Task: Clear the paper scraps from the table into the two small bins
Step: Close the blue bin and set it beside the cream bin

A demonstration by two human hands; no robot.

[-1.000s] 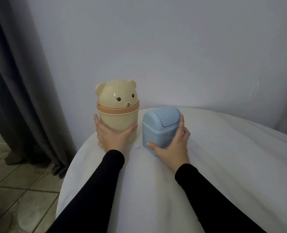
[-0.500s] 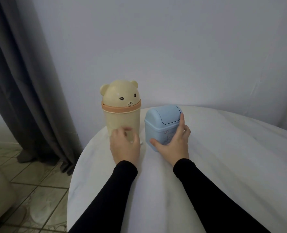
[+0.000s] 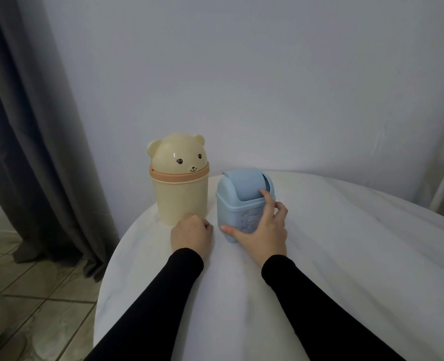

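A grey curtain (image 3: 33,126) is hanging at the far left over a tiled floor (image 3: 28,295). On the round desk (image 3: 345,269), draped in white cloth, a cream bear-shaped bin (image 3: 180,183) with an orange collar is standing upright at the far left edge. Just near of its base, the left hand (image 3: 191,235) is resting on the cloth with its fingers (image 3: 205,226) curled tightly under, knuckles up; whether they are pinching a paper scrap underneath cannot be told, and no scrap is showing on the desk. Right of the bear bin and just beside it, without touching, a small blue swing-lid bin (image 3: 241,204) is standing upright. The right hand (image 3: 261,230) is wrapping around its near right side, thumb lying across the lower front, index finger reaching up and pressing the near edge of the swing lid (image 3: 244,185), which is sitting tilted in its frame. Both arms are wearing black sleeves (image 3: 319,308).
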